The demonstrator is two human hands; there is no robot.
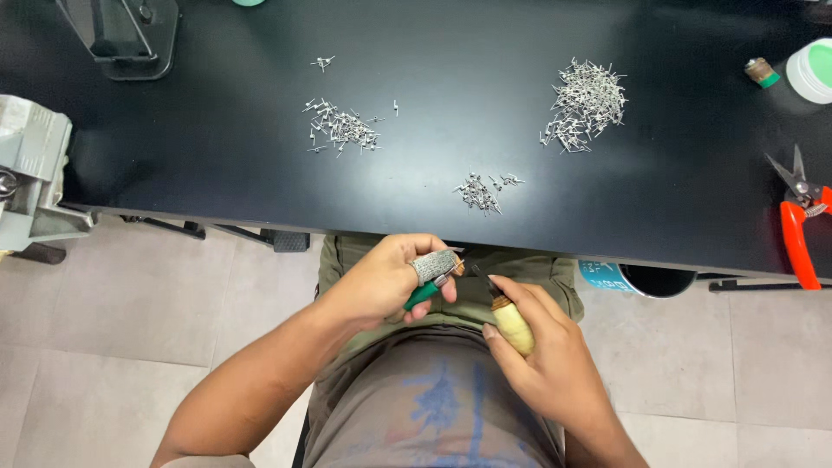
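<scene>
A black desk (485, 52) with a smooth, faintly glossy top fills the upper part of the view. Below its front edge lies a floor (130, 303) of large pale grey tiles with thin joints. Dark desk legs (217, 230) show underneath the edge.

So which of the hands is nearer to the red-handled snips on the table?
Right. The right hand, holding a pale wooden-handled tool, sits below and left of the red-handled snips, over the lap. The left hand, with a green-handled tool, is farther left.
</scene>
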